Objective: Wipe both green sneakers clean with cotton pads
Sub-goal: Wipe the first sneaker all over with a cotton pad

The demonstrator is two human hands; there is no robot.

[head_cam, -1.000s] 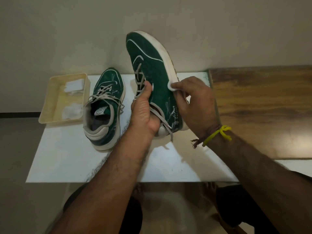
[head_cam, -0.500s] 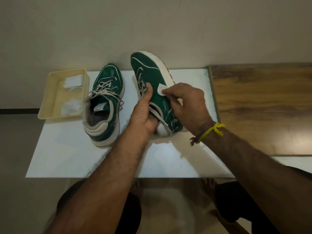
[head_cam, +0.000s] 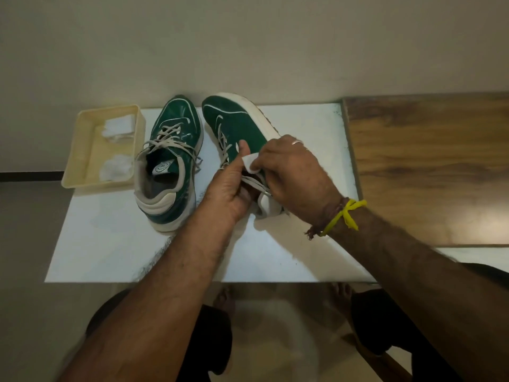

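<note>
Wiping the right-hand sneaker (head_cam: 242, 125) is the step in hand, we judge: our left hand (head_cam: 231, 186) grips it round the collar, thumb up along the laces, and our right hand (head_cam: 292, 172) pinches a cotton pad (head_cam: 251, 162) against its green side. Next we would likely sweep the pad on toward the toe, holding firmly. The other sneaker (head_cam: 170, 161) stands just left of our left grip, a tray (head_cam: 82, 150) of pads beyond it. All rest on a white bench (head_cam: 275, 257) by a plain wall (head_cam: 248, 37); wood surface (head_cam: 427, 161) lies right.

Bare hairy forearms (head_cam: 176, 274); knotted yellow thread wristband (head_cam: 344, 216), brown braided thread bracelet (head_cam: 329, 216), silver finger ring (head_cam: 297, 142); black trousers (head_cam: 214, 343); bare feet (head_cam: 224, 300).
</note>
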